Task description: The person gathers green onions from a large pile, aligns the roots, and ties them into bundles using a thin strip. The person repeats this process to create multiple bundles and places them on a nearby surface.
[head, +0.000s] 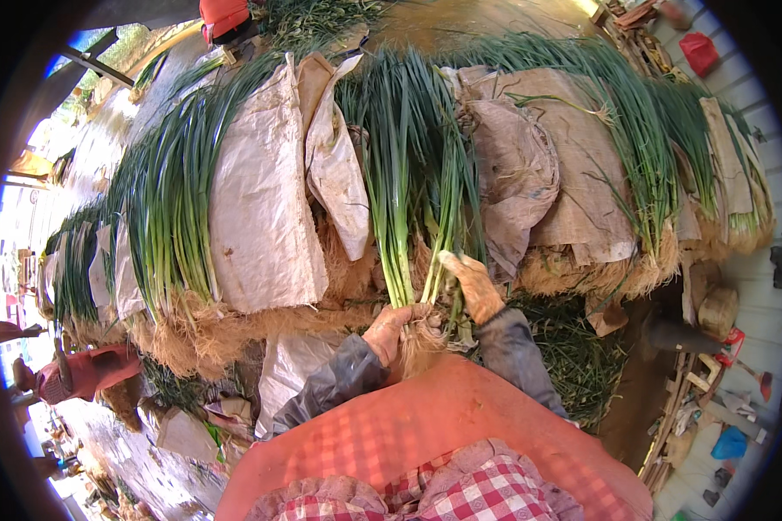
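Observation:
My left hand [391, 331] is closed around the lower stalks of a bunch of green onions [399, 260], just above their roots [423, 345]. The roots hang over the orange apron [423, 417] on my lap. My right hand [474, 286], in what looks like a soiled glove, lies against the right-hand stalks of the bunch. Its fingertips touch a pale stem, and whether they grip it is hidden. The long green leaves point away from me across the heap.
Rows of green onions [182, 215] stretch to both sides, partly covered by a white woven sack [260, 202] and brown sacking [567, 156]. Leaf scraps [573, 358] litter the ground at right. Another person's orange-red garment [91, 374] shows at left. A blue bag [730, 443] lies far right.

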### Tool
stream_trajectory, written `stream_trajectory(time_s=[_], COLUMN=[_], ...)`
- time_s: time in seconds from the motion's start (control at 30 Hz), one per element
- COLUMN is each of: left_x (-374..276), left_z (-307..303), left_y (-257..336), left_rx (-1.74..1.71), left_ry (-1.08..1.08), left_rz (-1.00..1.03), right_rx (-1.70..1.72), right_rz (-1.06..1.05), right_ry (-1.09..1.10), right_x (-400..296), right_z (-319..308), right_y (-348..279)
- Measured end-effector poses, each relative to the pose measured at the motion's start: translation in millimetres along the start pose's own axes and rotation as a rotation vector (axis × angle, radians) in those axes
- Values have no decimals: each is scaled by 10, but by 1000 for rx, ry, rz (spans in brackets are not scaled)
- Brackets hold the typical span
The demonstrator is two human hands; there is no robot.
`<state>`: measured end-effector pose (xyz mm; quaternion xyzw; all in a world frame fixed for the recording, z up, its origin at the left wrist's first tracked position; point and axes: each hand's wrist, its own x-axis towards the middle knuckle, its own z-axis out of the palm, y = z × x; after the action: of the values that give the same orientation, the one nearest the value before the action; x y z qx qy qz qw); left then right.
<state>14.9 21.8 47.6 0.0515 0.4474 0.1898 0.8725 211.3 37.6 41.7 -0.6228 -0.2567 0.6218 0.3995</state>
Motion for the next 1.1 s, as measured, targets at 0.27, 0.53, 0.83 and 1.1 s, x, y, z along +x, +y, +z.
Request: stream_trajectory(time_s=[0.27, 0.53, 0.83, 1.1], left_x=[6, 139, 38, -1], left_z=[51, -150, -198, 56], left_y=[-91, -169, -90, -96], left_rx=[132, -379, -387, 75], left_ry=[134, -254, -271, 160], left_rz=[204, 41, 85, 321], right_rx=[151, 184, 189, -143], right_rz=[-51, -100, -230, -122], right_ry=[-10, -115, -70, -189], right_x=[-215, -13, -503, -250], right_z=[-42, 71, -54, 50], right_y=[189, 200, 157, 587])
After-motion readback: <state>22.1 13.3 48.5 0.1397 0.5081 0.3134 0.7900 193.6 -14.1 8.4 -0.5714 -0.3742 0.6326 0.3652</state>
